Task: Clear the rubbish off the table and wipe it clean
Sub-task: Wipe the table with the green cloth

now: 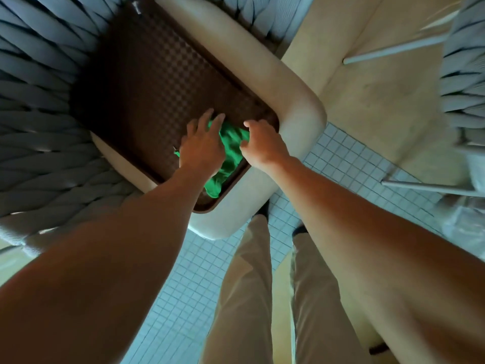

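A crumpled green cloth [231,153] lies at the near right corner of a dark brown checkered tray [157,82]. The tray rests on the cream seat cushion [294,101] of a chair. My left hand [203,145] lies flat on the left part of the cloth, fingers spread and fairly straight. My right hand [262,144] is at the cloth's right edge with curled fingers that pinch the fabric. Part of the cloth is hidden under both hands.
Grey woven rope forms the chair back and arm [39,114] around the tray on the left. Another woven chair [464,61] with metal legs stands at the right. A cream table top [380,101] lies beyond. Small white floor tiles [183,285] and my trouser legs fill the foreground.
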Demonstrator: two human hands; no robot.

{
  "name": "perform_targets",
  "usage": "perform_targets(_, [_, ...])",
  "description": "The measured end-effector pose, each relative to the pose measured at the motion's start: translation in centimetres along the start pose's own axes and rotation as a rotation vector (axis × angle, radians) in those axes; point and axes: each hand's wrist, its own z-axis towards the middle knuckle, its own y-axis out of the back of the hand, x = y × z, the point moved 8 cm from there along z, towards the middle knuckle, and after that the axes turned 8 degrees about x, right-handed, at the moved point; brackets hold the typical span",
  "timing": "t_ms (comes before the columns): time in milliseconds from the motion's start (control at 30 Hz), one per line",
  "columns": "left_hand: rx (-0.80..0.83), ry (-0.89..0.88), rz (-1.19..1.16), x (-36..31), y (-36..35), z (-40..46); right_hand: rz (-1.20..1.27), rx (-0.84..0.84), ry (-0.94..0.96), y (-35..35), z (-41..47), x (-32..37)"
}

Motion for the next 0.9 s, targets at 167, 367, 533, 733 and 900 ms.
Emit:
perform_targets(167, [-0.018,0.008,0.022,0.4,0.1,-0.3,-0.047,-0.048,-0.042,-0.8,0.3,-0.8])
perform_targets(367, [0.036,0.045,-0.017,0.2,0.4,-1.8,0.011,0.023,-0.033,-1.5,-1.8,-1.3])
perform_targets(533, [0.032,-0.068,-0.021,-1.9,1.4,-3.9,0.248,-0.006,-0.053,-0.9,-5.6,-2.7])
perform_targets(733, [-0.013,-0.278,-0.031,-7.3,4.3,-8.8,0.596,-0.105,-0.074,1.3,-13.4,-5.2])
perform_targets(900, [0.019,-0.451,-0.08,-13.6,5.8,-13.2,0.812,-0.24,-0.066,4.1,-20.8,-7.8])
